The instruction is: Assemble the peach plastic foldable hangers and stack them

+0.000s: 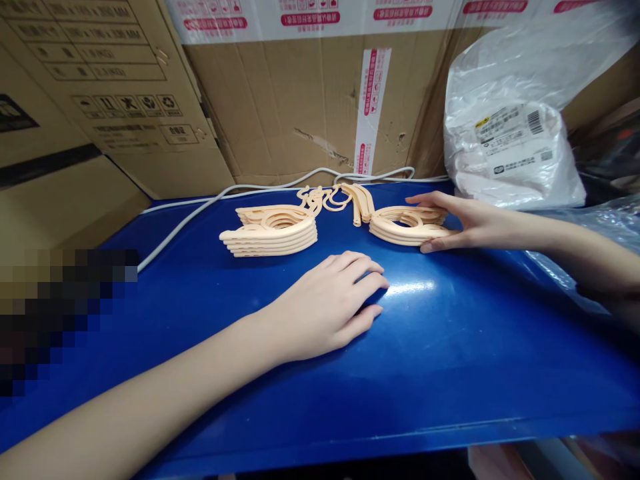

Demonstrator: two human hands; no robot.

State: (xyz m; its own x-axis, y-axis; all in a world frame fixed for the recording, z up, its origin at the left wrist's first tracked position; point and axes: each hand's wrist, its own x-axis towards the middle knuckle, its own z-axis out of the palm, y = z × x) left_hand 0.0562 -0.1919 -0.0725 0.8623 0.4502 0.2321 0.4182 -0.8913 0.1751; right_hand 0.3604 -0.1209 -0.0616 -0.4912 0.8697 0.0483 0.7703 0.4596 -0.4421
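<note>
My right hand [463,220] reaches in from the right and grips the outer end of the right-hand stack of cream plastic hanger arms [395,233], thumb on the near side and fingers on the far side. My left hand [345,300] lies palm down on the blue table, fingers apart, holding nothing. Beyond it sits the left-hand stack of hanger arms [273,240], untouched. Between and behind the stacks is a loose group of cream hanger hooks [317,198]. A few slim curved cream pieces [361,203] lean beside the right-hand stack.
The blue table [425,373] has its near edge toward me. A white cable [190,223] runs along the back and left. Cardboard boxes [300,100] wall off the back and left. A white plastic parcel bag [515,147] and clear plastic wrap [610,223] lie at the right.
</note>
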